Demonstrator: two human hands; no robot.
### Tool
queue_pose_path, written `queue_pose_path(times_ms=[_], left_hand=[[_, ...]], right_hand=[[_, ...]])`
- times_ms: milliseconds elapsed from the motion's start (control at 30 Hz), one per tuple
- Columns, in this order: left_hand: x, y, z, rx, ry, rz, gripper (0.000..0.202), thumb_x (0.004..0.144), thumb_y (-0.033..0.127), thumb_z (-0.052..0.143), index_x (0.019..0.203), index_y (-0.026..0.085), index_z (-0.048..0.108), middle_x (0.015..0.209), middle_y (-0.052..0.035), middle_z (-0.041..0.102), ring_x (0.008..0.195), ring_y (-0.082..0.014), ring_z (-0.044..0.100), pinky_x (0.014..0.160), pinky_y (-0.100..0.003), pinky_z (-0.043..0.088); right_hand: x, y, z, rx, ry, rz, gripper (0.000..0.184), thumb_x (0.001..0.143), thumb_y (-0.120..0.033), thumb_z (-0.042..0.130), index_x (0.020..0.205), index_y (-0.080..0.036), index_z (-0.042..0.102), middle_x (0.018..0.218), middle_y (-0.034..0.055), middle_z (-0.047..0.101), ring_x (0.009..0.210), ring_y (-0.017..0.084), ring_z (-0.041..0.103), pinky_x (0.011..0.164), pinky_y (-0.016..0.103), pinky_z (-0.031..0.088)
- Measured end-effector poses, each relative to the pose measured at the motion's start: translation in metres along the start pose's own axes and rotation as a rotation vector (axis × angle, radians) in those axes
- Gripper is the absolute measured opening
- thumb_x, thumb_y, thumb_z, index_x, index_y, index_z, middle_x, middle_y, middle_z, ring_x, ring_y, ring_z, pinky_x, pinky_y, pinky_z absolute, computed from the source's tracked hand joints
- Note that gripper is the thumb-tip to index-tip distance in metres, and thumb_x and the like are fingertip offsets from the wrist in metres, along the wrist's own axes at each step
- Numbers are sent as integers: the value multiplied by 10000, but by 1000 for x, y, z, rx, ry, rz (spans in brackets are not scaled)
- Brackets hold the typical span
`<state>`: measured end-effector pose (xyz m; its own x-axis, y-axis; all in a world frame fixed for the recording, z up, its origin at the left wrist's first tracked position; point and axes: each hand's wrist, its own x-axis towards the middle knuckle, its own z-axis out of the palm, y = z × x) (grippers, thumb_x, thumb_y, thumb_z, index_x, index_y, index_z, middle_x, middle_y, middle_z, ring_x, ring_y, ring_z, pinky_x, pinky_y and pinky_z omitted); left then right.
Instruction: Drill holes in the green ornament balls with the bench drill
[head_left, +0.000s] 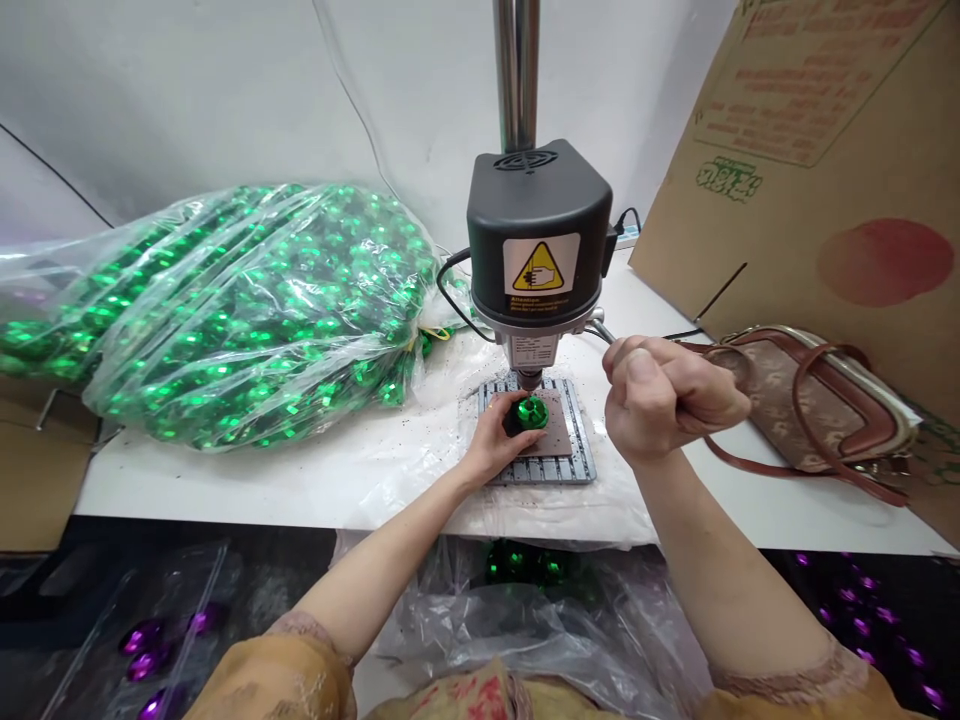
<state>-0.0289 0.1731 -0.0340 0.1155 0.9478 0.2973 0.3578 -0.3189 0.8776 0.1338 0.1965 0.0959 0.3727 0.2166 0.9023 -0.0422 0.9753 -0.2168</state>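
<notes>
A small bench drill press (537,242) stands on the white table (300,480), its black head on a steel column. My left hand (491,440) is closed on a shiny green faceted ball (531,412), holding it on the drill's ribbed metal base plate (570,462) right under the drill tip. My right hand (660,398) is a fist wrapped round the drill's feed lever (604,333), to the right of the head. Only the lever's inner end shows beyond my fingers.
A large clear plastic bag of green balls (225,310) lies at the left. A brown handbag (817,400) and a big cardboard box (825,160) sit at the right. Below the table edge are a plastic bag with green balls (525,565) and loose purple balls (150,640).
</notes>
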Motion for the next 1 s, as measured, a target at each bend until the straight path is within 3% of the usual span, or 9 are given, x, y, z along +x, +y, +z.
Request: queue_pose_path(times_ms=[200,367,533,633,733,800,900,1000], left_hand=[[0,-6,1,1,9,2,556,740,379,815,1216,217,577,1265,-109,624,1194,-291,591,1038,-453,463],[1,2,2,-24,34,-57,575,728,378,820,1223,210,579,1214,-104,650,1132,-274,624,981,-423,505],[-15,26,-2,83,219,-93,504,737,398,804,1149,209,583,1106,-75,670,1044,-248,648,903,-385,529],[-48,37,-6,200,191,98,501,774,456,768,1165,217,564,1071,-81,667,1001,-235,652,847,-356,537],[-93,38,-8,351,-108,514,543,812,517,715,1223,202,550,1021,-107,677,898,-217,651,757,-329,542],[-122,33,-9,544,-278,749,500,843,459,697,1250,205,554,1044,-130,681,889,-218,645,788,-350,541],[-146,24,-13,721,-410,838,517,863,396,679,1330,254,506,1253,-149,638,1092,-259,624,968,-418,509],[-130,17,-28,655,-341,791,443,918,376,588,1314,203,491,1303,-157,620,1237,-275,567,1073,-452,463]], right_hand=[[-5,-6,-1,-10,-31,-2,461,802,-61,558,531,-169,202,452,-72,277,394,28,299,421,240,295],[34,-20,18,-105,47,304,471,840,-149,604,492,-177,288,446,-69,281,394,35,324,423,246,248],[68,-19,29,-121,-12,475,444,803,-180,661,481,-203,356,422,-69,336,381,55,316,398,270,249],[69,-17,30,-94,-7,481,434,806,-176,650,486,-202,358,409,-75,358,377,51,319,388,260,242],[67,-17,30,-84,3,465,423,824,-157,623,502,-200,352,409,-84,351,380,42,324,396,245,234],[66,-17,30,-92,7,460,418,829,-152,613,504,-200,355,408,-84,349,382,42,332,404,251,233],[66,-18,30,-104,14,470,401,821,-172,627,504,-202,382,405,-78,373,377,56,345,407,281,240],[65,-19,29,-125,8,475,389,822,-185,630,511,-198,397,410,-78,393,377,57,352,411,287,255]])
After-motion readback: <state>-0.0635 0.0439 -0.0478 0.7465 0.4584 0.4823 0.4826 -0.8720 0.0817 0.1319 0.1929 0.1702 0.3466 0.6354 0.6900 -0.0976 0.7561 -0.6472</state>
